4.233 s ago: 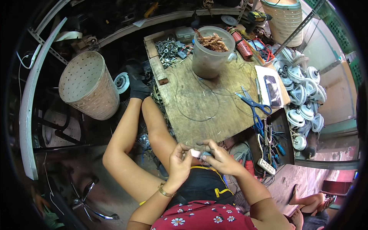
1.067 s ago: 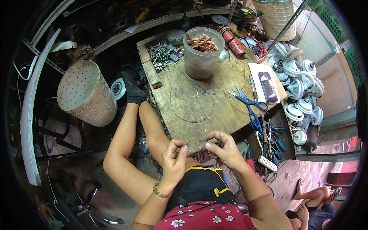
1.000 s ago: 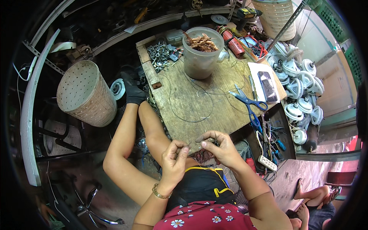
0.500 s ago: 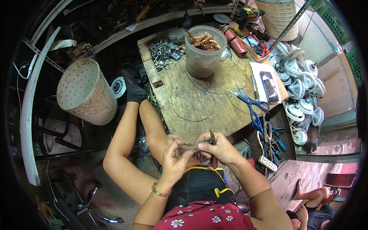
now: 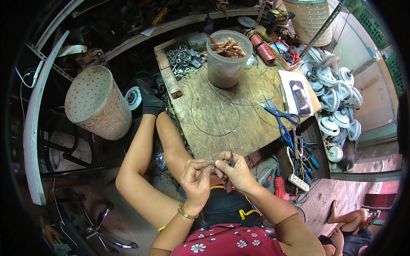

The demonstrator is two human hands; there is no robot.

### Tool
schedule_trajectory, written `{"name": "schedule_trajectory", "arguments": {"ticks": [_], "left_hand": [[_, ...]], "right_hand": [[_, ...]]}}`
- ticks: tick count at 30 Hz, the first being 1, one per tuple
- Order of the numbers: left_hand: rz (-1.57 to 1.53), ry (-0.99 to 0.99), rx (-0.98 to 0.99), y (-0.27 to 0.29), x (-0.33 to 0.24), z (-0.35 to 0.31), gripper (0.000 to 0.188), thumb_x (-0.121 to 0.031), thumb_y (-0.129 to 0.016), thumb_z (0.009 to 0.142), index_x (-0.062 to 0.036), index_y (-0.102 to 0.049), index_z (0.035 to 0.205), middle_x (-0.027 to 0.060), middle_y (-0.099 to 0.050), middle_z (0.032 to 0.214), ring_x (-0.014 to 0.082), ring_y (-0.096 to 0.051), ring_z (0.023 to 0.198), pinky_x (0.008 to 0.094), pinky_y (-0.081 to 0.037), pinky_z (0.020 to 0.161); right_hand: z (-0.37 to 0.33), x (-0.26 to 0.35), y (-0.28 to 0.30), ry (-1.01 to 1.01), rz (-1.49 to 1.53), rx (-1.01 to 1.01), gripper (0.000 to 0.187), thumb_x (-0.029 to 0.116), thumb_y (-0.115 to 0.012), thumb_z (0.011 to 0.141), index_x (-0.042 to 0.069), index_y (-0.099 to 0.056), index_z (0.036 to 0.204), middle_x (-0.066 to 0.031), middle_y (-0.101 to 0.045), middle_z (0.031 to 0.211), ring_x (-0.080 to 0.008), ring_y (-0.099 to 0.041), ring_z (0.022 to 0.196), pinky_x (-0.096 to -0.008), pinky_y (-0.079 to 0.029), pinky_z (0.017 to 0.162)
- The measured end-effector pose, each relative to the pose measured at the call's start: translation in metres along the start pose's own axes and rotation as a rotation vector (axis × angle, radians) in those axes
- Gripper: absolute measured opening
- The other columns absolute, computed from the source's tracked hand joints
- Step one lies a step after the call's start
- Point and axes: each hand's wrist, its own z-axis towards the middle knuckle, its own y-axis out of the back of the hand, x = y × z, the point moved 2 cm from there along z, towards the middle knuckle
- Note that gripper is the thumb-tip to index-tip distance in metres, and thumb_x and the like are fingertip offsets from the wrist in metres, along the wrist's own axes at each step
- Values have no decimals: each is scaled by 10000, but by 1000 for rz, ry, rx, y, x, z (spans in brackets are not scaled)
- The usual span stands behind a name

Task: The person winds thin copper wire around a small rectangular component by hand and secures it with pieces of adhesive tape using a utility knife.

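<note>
Above my lap, just off the worktable's near edge, my two hands meet at the fingertips. My left hand (image 5: pixel 197 176) is closed, thumb and fingers pinching what looks like thin wire; the pinched part is mostly hidden. My right hand (image 5: pixel 237 173) is closed too, its thumb and forefinger against the same spot. Across its palm lies a red-handled tool (image 5: pixel 228 186) with a narrow, pointed metal end sticking up past the fingers. Fine wire (image 5: pixel 212 133) curls in loose loops over the wooden tabletop (image 5: pixel 200 113) beyond my hands.
On the table stand a plastic bucket (image 5: pixel 226 70) of copper scrap, a pile of metal hardware (image 5: pixel 181 59), blue-handled scissors (image 5: pixel 279 114) and a phone (image 5: pixel 300 97). A tool drawer (image 5: pixel 314 149) and white motor parts (image 5: pixel 331 100) lie right. A perforated basket (image 5: pixel 100 104) stands left; another person (image 5: pixel 352 222) sits lower right.
My hands have shifted slightly, staying together. The red-handled tool has swung a little left in my right hand, and a red power tool beside my right forearm shows more.
</note>
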Motion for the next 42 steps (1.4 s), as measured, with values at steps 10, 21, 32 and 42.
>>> {"name": "schedule_trajectory", "arguments": {"ticks": [10,21,32,42], "left_hand": [[-1051,542,-195,-3,24,6,102,-188,-514,930,-92,-500,899,62,-589,880,211,-592,936,383,-470,917],[-82,518,133,52,19,23,105,-144,-501,928,-57,-482,872,23,-451,735,116,-452,599,248,-420,576],[777,-232,606,20,-18,26,121,-69,-651,723,-27,-623,834,102,-597,727,277,-564,688,373,-463,597],[428,-42,698,47,-21,28,71,-50,-651,747,-42,-686,808,99,-671,736,213,-649,619,289,-498,578]], "right_hand": [[24,7,8,57,664,30,227,286,-489,926,59,-495,924,-80,-542,832,-208,-540,830,-441,-417,946],[24,26,56,387,-504,-47,87,101,-563,844,84,-532,924,-62,-530,704,-214,-538,576,-378,-478,581],[20,30,23,756,-1415,395,183,131,-632,634,98,-625,814,-82,-586,634,-262,-618,676,-367,-488,592],[1,52,46,791,-1226,568,188,193,-613,678,85,-613,832,-61,-605,672,-248,-600,656,-354,-475,577]]}}
